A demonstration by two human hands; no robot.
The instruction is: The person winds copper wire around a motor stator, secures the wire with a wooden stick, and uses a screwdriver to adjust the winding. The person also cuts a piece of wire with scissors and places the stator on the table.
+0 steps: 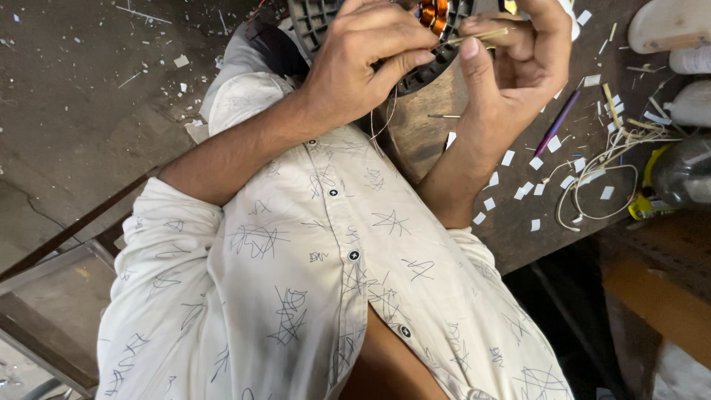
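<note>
My left hand [363, 59] grips the rim of a dark round slotted motor part [311, 18], held above my lap at the top of the view. Orange copper windings [433, 13] show inside it, just past my fingers. My right hand [518, 63] pinches a thin pale stick [485, 35] between thumb and fingers, its tip pointing left toward the windings and my left thumb. A fine wire [385, 122] hangs down from the part over my white patterned shirt [311, 259]. Most of the part is cut off by the top edge.
A dark wooden bench [518, 237] lies to the right, strewn with small white paper slips [535, 163], a purple pen [557, 122], a loop of pale cord [592, 185] and a clear bottle [685, 174]. Littered concrete floor [89, 111] lies to the left.
</note>
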